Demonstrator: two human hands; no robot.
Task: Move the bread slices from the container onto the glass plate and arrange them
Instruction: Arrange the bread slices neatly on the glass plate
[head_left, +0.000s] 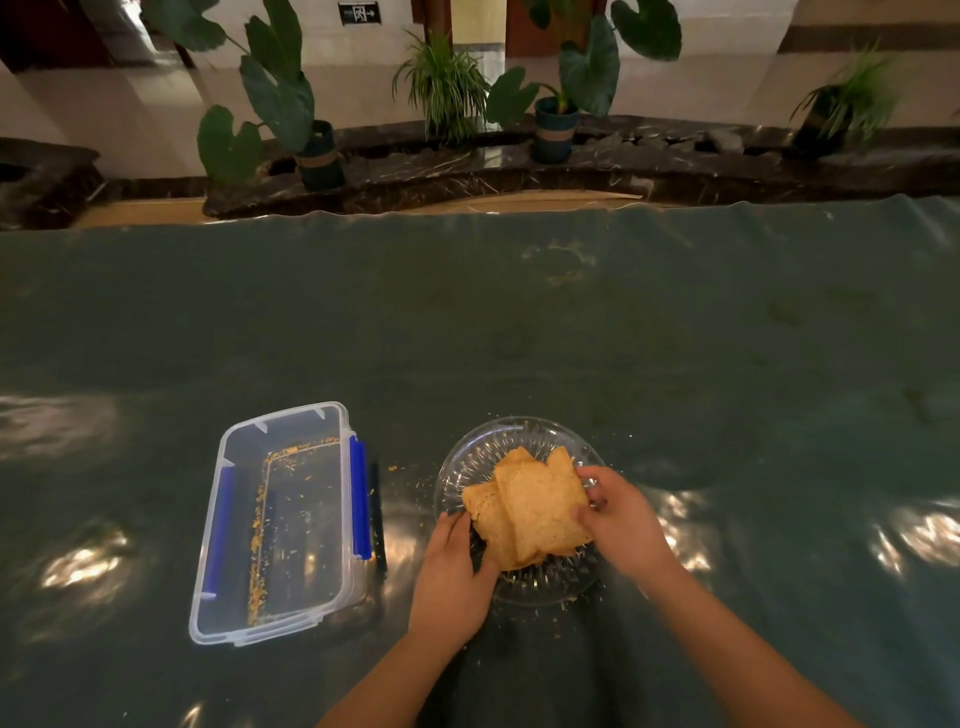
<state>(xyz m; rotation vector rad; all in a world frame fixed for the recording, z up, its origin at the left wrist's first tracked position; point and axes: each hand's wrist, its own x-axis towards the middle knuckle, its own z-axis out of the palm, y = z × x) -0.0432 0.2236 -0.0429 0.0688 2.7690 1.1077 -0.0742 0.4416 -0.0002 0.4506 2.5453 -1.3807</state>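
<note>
Several toasted bread slices (530, 512) lie overlapped in a loose pile on the round cut-glass plate (483, 449) near the table's front. My right hand (618, 519) grips the right edge of the top slice with thumb and fingers. At the pile's left lower edge, my left hand (454, 577) touches the lowest slices with its fingers. The clear plastic container (228, 525) with blue side clips stands to the left of the plate and holds only crumbs.
A dark green glossy cloth (519, 322) covers the table, with crumbs scattered around the plate. Beyond the far edge runs a dark marble ledge (467, 176) with several potted plants.
</note>
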